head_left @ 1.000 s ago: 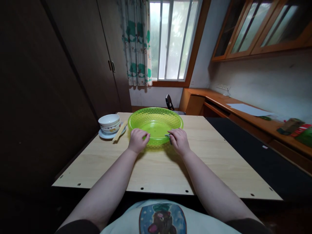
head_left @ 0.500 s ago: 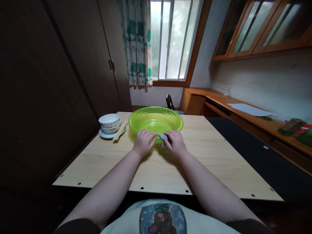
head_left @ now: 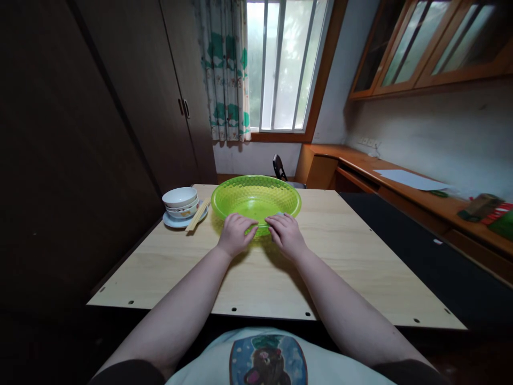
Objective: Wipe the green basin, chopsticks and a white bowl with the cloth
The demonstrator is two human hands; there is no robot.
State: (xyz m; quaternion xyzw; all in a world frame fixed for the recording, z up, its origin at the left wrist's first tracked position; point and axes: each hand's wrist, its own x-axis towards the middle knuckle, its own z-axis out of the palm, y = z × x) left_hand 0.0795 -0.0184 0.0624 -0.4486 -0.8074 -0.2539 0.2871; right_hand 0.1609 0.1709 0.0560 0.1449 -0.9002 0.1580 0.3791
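A large translucent green plastic basin (head_left: 256,184) stands on the wooden table. At its near rim, left of the middle, my left hand (head_left: 236,234) is closed, fingers over the rim and thumb on the near side. My right hand (head_left: 286,234) bends over the same rim to the right, its thumb outside the basin. A small greyish-blue cloth (head_left: 281,214) peeks out just beyond the right fingers; most of it is hidden by that hand. A narrow gap separates the two hands.
On the table's left, white bowls (head_left: 179,198) are stacked on a light blue plate (head_left: 172,222), with wooden chopsticks (head_left: 197,215) leaning across its edge. A dark chair (head_left: 278,166) stands behind the table. Along the right wall, a desk (head_left: 385,166) holds white paper (head_left: 412,179).
The cloth hung over the near rim between my hands; now it is mostly out of sight behind my right hand. My left hand has barely moved.
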